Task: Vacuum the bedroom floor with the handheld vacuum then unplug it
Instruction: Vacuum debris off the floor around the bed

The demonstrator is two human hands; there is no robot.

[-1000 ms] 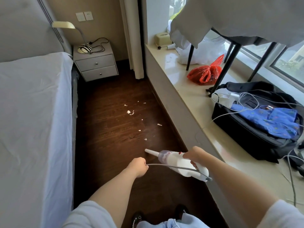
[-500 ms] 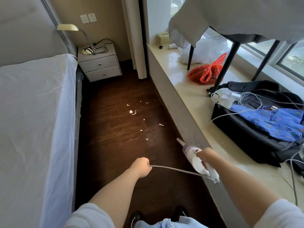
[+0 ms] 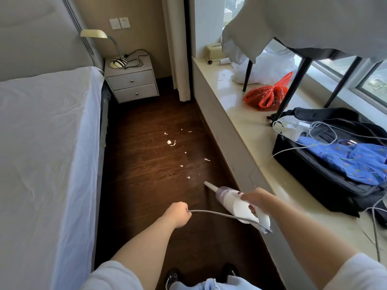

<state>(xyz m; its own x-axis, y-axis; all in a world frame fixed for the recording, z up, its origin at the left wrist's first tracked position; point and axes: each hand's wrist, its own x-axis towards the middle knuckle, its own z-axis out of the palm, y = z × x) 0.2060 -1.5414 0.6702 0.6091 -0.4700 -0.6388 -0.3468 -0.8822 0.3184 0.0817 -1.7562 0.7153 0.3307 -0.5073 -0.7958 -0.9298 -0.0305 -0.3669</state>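
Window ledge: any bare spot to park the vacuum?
Bare strip along the ledge front edge, between the curtain end and the black bag. Farther back, the red bag, chair legs and white cables crowd it.

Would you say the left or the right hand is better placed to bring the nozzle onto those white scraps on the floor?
Right. The right hand already grips the handheld vacuum, whose nozzle points at the nearest white scraps. The left hand only holds the cord behind it.

both arms extended, left hand (image 3: 178,214) and right hand (image 3: 256,200) fisted
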